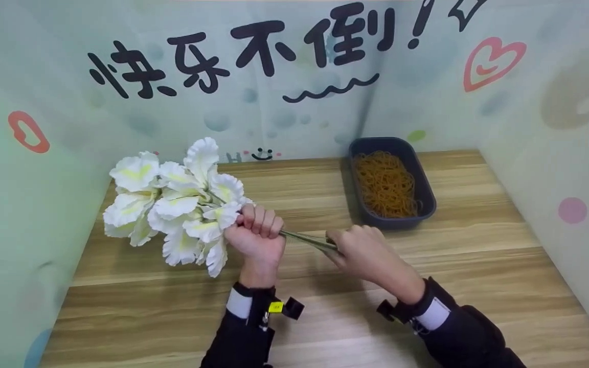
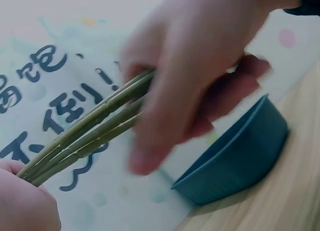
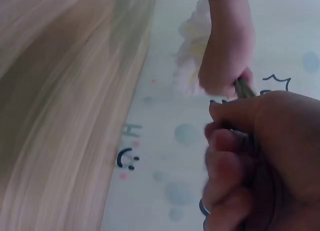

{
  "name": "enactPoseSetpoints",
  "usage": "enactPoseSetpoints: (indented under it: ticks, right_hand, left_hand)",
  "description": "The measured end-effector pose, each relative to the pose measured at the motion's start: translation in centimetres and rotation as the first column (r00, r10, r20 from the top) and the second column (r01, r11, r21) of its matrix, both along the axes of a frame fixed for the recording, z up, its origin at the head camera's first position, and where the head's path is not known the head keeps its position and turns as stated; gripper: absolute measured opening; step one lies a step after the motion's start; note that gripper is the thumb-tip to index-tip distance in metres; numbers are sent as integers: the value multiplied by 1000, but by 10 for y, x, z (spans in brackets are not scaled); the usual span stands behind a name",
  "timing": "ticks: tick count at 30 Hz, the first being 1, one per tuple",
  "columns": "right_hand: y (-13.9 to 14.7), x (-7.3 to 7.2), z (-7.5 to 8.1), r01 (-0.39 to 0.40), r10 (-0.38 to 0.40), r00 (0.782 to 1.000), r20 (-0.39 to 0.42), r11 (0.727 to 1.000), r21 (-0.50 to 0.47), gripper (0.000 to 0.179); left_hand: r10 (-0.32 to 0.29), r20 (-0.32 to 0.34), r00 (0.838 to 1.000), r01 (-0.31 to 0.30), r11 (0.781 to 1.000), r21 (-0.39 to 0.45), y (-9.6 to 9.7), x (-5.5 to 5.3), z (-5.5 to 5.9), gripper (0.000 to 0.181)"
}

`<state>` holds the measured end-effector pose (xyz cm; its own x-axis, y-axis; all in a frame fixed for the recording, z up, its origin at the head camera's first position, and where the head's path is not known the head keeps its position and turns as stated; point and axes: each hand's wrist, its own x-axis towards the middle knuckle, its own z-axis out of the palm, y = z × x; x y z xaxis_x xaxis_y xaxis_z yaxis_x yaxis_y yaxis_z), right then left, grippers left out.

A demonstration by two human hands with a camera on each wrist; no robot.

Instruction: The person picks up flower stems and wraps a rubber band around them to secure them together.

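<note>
Ruffled white flowers (image 1: 176, 207), yellow-streaked, on green stems (image 1: 307, 240). Gripped in left hand (image 1: 258, 240) just beside petals (image 1: 205, 230), farther along stems in right hand (image 1: 368, 253).

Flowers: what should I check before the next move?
1. Left hand grips the stems just below the flowers: ok.
2. Right hand grips the stems farther from the flowers: ok.
3. Stems bunched tightly between the hands: not ok, they fan apart toward the right hand.
4. Stem ends even: cannot tell, the right hand seems to hide them.
5. Box upright on the table, rubber bands inside: ok.
</note>
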<state>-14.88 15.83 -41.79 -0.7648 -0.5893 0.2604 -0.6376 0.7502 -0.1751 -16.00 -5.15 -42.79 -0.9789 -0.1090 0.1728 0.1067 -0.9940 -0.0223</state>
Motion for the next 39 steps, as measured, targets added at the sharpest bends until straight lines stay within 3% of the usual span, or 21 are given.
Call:
enactPoseSetpoints:
  ticks: [3, 5, 12, 17, 23, 30, 34, 39]
  right_hand:
    - [16, -12, 0, -13, 13, 1000, 1, 1000, -14, 14]
    - [29, -23, 1, 1, -1, 1000, 3, 999, -41, 16]
    - [76, -75, 7, 174, -169, 983, 71, 982, -70, 22]
    - [100, -102, 5, 233, -227, 970, 92, 971, -58, 24]
    - [108, -119, -6, 278, -272, 953, 130, 960, -30, 26]
    - [101, -137, -29, 347, -343, 924, 168, 938, 8, 32]
    - [100, -142, -40, 370, -376, 904, 204, 927, 65, 30]
    - [100, -143, -43, 379, -386, 903, 185, 922, 75, 27]
  left_hand:
    - [33, 17, 999, -33, 999, 28, -7, 0, 4, 29]
    - [52, 31, 998, -54, 998, 42, -11, 0, 6, 29]
    - [49, 28, 998, -51, 994, 92, -19, 1, 13, 28]
    - [40, 2, 999, -40, 994, 100, -21, 2, 14, 28]
    - [29, -37, 999, -26, 996, 89, -20, 4, 14, 28]
    - [23, -57, 998, -18, 996, 87, -20, 5, 14, 28]
    - [22, -44, 999, -18, 996, 92, -19, 7, 15, 27]
    - [15, -54, 998, -10, 994, 104, -18, 7, 17, 26]
